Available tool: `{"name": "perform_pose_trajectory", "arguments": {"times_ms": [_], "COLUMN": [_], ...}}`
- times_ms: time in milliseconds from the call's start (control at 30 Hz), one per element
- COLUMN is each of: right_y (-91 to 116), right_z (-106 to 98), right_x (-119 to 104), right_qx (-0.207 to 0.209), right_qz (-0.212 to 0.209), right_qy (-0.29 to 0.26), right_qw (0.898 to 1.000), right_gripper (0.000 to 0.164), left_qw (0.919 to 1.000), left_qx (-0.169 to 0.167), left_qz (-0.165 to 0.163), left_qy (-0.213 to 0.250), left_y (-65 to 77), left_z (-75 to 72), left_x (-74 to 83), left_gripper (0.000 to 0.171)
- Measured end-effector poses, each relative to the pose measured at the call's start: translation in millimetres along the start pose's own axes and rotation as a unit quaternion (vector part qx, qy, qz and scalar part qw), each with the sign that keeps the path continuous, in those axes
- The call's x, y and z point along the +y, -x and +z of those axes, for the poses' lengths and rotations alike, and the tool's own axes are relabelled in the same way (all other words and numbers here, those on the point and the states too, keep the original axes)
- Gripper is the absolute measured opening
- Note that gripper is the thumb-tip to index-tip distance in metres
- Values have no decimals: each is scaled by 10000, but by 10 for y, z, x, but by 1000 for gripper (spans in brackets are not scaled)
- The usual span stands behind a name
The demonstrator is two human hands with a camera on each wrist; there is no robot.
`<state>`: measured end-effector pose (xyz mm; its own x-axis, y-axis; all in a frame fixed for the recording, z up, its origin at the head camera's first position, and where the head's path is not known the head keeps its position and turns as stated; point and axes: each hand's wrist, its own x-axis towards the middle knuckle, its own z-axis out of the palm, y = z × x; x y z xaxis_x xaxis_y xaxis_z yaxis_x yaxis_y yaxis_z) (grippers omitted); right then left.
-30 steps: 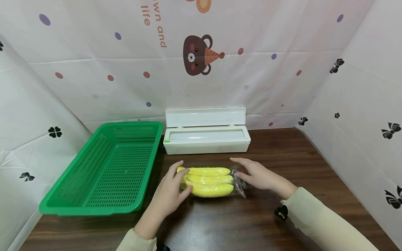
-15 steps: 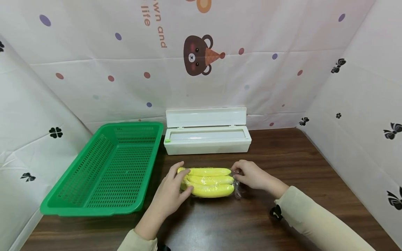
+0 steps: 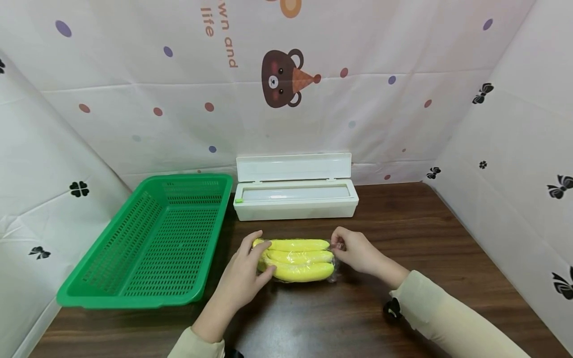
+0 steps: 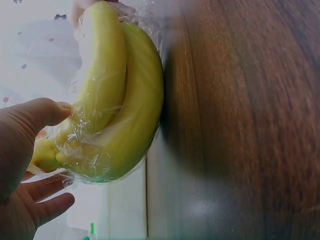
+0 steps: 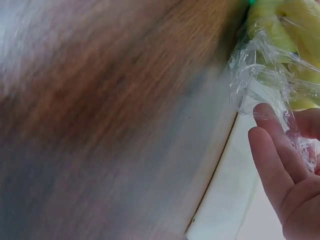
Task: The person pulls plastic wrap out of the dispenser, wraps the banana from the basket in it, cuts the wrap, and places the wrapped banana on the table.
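A bunch of yellow bananas (image 3: 300, 257), wrapped in clear cling film, lies on the brown table. My left hand (image 3: 239, 273) holds the stem end, its thumb (image 4: 42, 112) on one side and the fingers on the other. At the tip end, my right hand (image 3: 358, 253) pinches the gathered loose cling film (image 5: 260, 65). Two fingers of that hand extend beside the crinkled film in the right wrist view. Film also covers the stem end of the bananas in the left wrist view, close to my left thumb.
Behind the bananas stands a long white cling film dispenser (image 3: 295, 211) with its lid (image 3: 293, 167) raised. A green plastic basket (image 3: 208, 238) sits to the left. Patterned white cloth (image 3: 367, 119) encloses the back and both sides of the table (image 3: 313, 318).
My right hand has come in from beside the film, closed its fingers on it and gathered it toward the banana tips. My left hand has stayed at the stem end.
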<state>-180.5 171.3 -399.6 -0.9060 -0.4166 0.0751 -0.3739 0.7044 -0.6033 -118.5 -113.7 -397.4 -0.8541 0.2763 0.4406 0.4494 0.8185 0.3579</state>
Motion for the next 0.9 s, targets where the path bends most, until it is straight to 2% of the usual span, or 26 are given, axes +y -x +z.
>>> {"name": "perform_pose_trajectory", "arguments": {"times_ms": [100,233,367,467,600,900], "right_y": [8,21,46,65,79,82], "right_z": [-3,-21,-52,-81,-116,-161], "right_x": [4,25,33,17,-19,-46], "right_qx": [-2,-137,-411,-533,-618,-1062], "right_qz": [36,183,415,565,675,801], "right_qy": [-228,-831,-1729,-2165,-2367,-2629], "right_qw": [9997,9963,9832,9732,9673,9556], "right_gripper": [14,10,12,16,18,28], "left_qw": [10000,9999,9999,9999,9999,9997], "left_qx": [-7,-9,-6,29,55,-157], "left_qz": [-15,-29,-22,19,45,-119], "left_qy": [56,132,151,134,96,122], "left_y": [2,11,18,20,19,8], "left_z": [2,4,11,17,21,8], "left_x": [1,1,-6,-10,-6,22], "left_gripper": [44,45,45,46,46,46]}}
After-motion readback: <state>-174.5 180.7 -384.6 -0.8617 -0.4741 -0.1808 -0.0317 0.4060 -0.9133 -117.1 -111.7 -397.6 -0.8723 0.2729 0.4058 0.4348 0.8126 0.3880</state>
